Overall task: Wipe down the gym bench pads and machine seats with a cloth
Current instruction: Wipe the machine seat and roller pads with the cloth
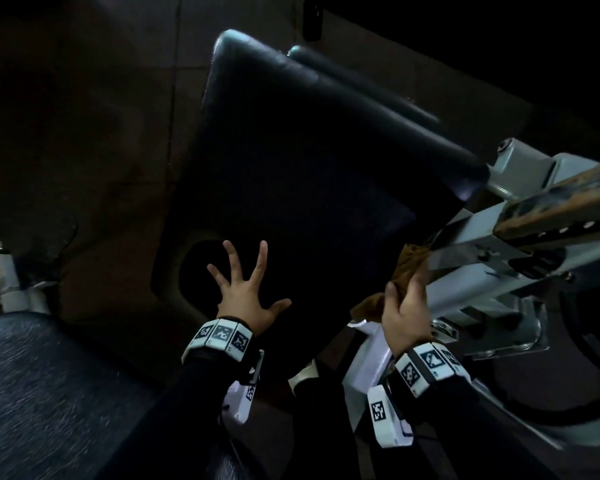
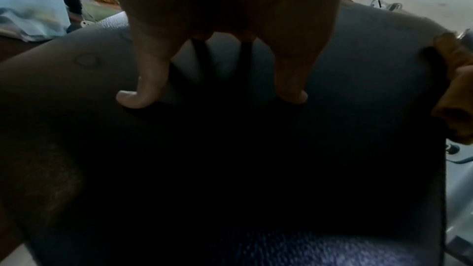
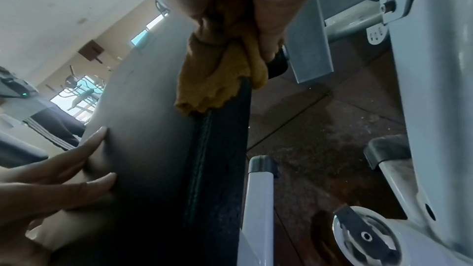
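The right hand (image 1: 407,306) is bunched around a mustard-yellow cloth (image 1: 407,268), fingers and thumb closed on it, and presses it against the right edge of the black seat pad (image 1: 291,161). From the right wrist view, the cloth (image 3: 222,74) hangs in folds below the grip and lies over the stitched seam on the pad's side (image 3: 212,159); the cloth touches the pad there.

The left hand (image 1: 246,292) is spread wide, fingers straight and fanned, laid flat on the near part of the same pad. In the left wrist view two fingertips (image 2: 133,98) rest on the dark vinyl (image 2: 358,72), and the cloth (image 2: 453,56) shows at the pad's right edge.

Both wrists wear white bands printed with black square markers (image 1: 222,336), over dark sleeves.

Just right of the cloth stands the grey metal frame of the machine (image 1: 520,244), with a worn, rust-coloured bar (image 1: 561,195) across it. A white tube with a dark cap (image 3: 261,179) rises beside the pad's edge. At lower left, well apart, lies another textured black pad (image 1: 49,386). The floor (image 1: 84,116) is dark brown tile.
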### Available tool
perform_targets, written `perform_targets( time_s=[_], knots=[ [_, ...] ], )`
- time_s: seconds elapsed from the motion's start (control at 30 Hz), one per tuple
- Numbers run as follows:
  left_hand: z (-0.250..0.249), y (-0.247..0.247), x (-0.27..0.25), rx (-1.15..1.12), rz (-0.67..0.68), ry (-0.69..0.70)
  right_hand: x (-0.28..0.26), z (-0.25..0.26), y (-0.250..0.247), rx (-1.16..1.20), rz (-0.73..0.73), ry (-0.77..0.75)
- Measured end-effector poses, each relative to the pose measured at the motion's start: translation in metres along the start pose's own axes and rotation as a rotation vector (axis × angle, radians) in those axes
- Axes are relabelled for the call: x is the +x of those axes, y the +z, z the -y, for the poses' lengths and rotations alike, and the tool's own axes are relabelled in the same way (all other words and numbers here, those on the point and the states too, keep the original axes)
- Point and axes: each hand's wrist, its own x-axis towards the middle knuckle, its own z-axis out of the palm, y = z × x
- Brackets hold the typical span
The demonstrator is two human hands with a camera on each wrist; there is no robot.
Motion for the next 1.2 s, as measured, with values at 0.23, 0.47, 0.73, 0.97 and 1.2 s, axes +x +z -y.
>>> perform_targets(
  time_s=[0.23, 0.47, 0.73, 0.97, 1.2],
  knots=[
    [0.001, -0.001, 0.003, -0.009, 0.011, 0.004, 0.041, 0.019, -0.005, 0.212, -0.193, 0.031],
    [-0.001, 0.002, 0.004, -0.013, -0.010, 0.007, 0.037, 0.008, 0.005, 0.210, -0.164, 0.015],
    [-0.002, 0.001, 0.004, -0.002, -0.014, 0.022, -0.038, -0.011, 0.056, 0.124, -0.138, -0.180],
    [-0.001, -0.003, 0.004, -0.023, 0.030, 0.020, 0.008, -0.007, 0.030, 0.191, -0.086, 0.064],
    [-0.002, -0.002, 0.004, -0.022, 0.008, 0.024, -0.044, -0.015, 0.068, 0.160, -0.197, -0.038]
  ],
)
